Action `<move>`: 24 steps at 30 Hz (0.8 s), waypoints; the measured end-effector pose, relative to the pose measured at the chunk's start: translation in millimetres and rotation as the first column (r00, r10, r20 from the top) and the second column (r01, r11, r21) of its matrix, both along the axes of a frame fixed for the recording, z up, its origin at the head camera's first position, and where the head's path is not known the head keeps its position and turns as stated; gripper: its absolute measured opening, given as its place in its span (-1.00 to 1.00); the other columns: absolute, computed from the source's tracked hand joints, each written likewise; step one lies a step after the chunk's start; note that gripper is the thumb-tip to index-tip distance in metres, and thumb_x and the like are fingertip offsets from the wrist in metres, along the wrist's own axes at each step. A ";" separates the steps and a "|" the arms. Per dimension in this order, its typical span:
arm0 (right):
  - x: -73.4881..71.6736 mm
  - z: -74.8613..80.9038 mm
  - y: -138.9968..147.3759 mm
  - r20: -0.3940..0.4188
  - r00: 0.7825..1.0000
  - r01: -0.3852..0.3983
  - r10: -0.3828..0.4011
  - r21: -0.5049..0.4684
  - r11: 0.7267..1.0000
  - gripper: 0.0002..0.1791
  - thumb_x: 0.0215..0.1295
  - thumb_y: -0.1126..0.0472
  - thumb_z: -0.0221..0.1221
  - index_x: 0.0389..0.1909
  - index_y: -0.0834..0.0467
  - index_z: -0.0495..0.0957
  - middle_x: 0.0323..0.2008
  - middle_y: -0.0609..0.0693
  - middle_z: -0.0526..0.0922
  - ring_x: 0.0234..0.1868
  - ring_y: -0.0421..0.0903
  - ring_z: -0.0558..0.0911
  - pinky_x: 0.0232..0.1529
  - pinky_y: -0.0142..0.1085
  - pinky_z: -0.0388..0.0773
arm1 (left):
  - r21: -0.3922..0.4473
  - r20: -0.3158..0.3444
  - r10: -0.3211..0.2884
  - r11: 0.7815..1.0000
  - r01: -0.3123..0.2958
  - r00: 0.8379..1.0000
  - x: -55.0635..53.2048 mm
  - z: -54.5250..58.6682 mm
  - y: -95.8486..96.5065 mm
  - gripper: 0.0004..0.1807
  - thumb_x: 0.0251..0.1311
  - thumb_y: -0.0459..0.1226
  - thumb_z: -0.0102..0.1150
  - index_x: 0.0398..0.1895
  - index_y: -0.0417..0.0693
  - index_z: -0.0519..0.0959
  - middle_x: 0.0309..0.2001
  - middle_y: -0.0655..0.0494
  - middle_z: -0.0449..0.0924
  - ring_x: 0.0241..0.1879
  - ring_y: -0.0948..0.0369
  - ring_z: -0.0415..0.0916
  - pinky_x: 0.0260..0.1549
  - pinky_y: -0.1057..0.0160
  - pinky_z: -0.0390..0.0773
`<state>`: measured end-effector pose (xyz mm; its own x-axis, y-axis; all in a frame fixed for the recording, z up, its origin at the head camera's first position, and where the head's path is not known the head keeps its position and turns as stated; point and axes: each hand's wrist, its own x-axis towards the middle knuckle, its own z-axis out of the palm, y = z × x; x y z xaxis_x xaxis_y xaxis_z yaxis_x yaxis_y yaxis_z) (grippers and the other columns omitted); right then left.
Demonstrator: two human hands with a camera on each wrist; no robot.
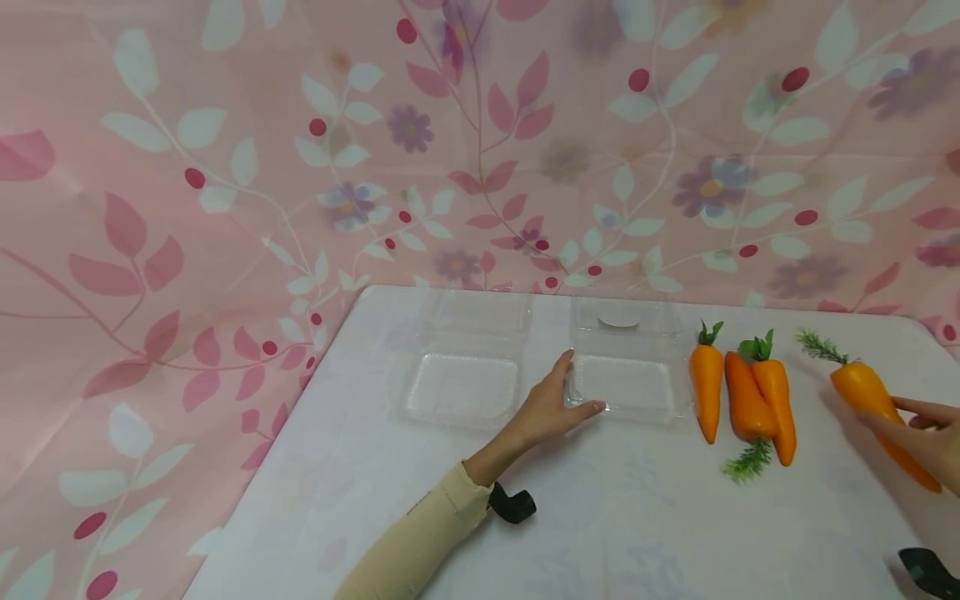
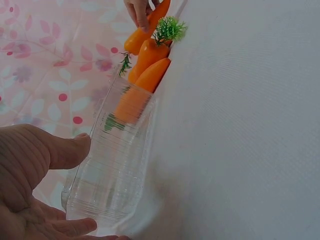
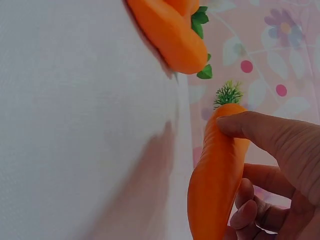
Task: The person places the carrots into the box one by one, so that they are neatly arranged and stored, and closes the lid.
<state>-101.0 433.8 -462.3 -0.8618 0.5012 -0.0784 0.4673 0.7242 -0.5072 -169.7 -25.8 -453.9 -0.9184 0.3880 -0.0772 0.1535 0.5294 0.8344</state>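
Observation:
My right hand (image 3: 270,185) pinches a toy carrot (image 3: 215,170) with frilly green leaves, thumb on one side and fingers on the other. In the head view this carrot (image 1: 866,387) is at the right side of the table, its leaves pointing to the far left. My left hand (image 1: 546,408) is at the left side of the right-hand clear plastic box (image 1: 630,417), thumb and fingers spread and fairly straight. In the left wrist view the thumb and fingertips are right at the end of the box (image 2: 115,175). The box's lid (image 1: 622,317) is folded back.
A second clear box (image 1: 465,421) lies open to the left of the first. Between the right-hand box and my right hand are three orange toy carrots: one apart (image 1: 707,392), and an overlapping pair, a thick one (image 1: 748,400) and a slim one (image 1: 776,404). A floral cloth (image 1: 480,150) hangs behind the white table.

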 end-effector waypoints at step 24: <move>-7.7 43.7 -49.5 0.029 0.990 -0.135 0.136 -0.016 0.991 -0.01 0.19 -0.32 0.25 0.24 0.50 0.34 -0.15 0.39 0.37 -0.27 0.20 0.33 -0.56 -0.23 0.40 | -0.018 -0.014 -0.009 1.000 0.009 1.000 -1.5 -1.6 0.1 0.03 0.19 0.04 0.34 0.57 -0.03 -0.05 0.41 -0.11 0.28 0.30 0.07 0.34 0.25 0.04 0.35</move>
